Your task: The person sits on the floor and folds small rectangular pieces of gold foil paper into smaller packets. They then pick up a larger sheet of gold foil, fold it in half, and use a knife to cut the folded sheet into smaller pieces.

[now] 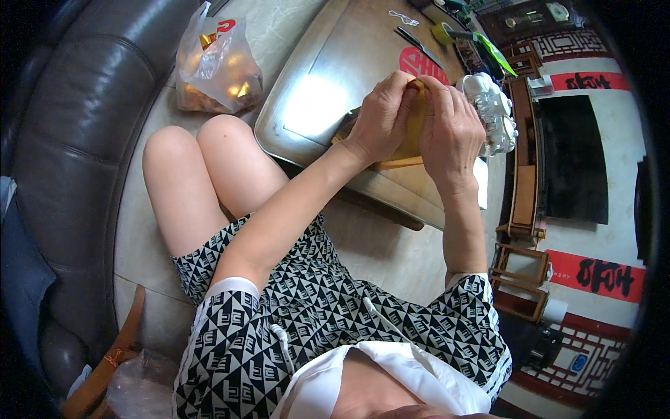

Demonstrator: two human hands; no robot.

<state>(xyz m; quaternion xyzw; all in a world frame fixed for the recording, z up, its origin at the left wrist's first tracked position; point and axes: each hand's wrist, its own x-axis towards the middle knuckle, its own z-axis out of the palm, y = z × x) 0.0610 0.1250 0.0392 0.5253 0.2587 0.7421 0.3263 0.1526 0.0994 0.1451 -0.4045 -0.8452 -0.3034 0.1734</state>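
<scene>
Both my hands are raised over the near part of a low table (335,68) and meet at their fingertips. My left hand (384,118) and my right hand (451,128) pinch the top edge of a yellow-golden item (415,128) between them; its exact kind cannot be told. The item hangs down between my palms, and a folded orange-yellow edge shows beneath. Behind my left wrist lies a dark and golden object, mostly hidden. Just beyond my fingers is a red paper cut-out (419,62) on the tabletop, with a black-handled knife (419,46) beside it.
A translucent plastic bag with golden items (225,78) stands left of the table. Clear plastic bottles or jars with white lids (492,115) stand right of my right hand. A tape roll (443,33) and white string (403,19) lie at the far side. A dark leather sofa (78,105) runs along the left.
</scene>
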